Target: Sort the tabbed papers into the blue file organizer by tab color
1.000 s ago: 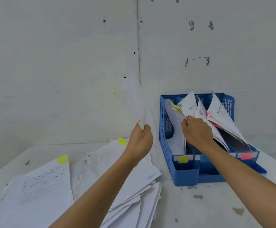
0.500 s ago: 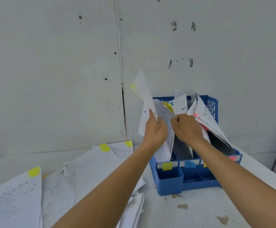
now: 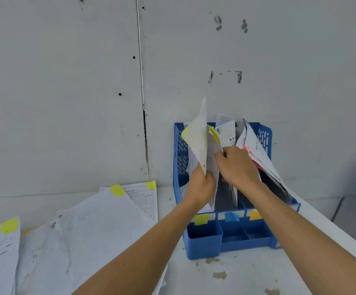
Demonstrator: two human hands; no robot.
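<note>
The file organizer (image 3: 202, 241) is blue, with rows of short slots in its side walls. On its front, a yellow label (image 3: 201, 219), a light blue label (image 3: 232, 217) and an orange-yellow label (image 3: 255, 215) are seen. The white sheet (image 3: 198, 145) over it is marked with a yellow tab (image 3: 185, 131), and a pink tab (image 3: 246, 147) is seen among the filed papers (image 3: 228, 133). The loose papers (image 3: 100, 226) at left are white, with yellow tabs (image 3: 117, 190).

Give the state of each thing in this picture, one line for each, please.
blue file organizer, upright on the table, partly filled
left hand, grips the yellow-tabbed sheet
yellow-tabbed sheet, upright, held at the organizer's leftmost slot
right hand, pinches the filed papers aside
filed papers, standing, spread apart
pink-tabbed papers, leaning right in the organizer
paper pile, lying flat on the table
</note>
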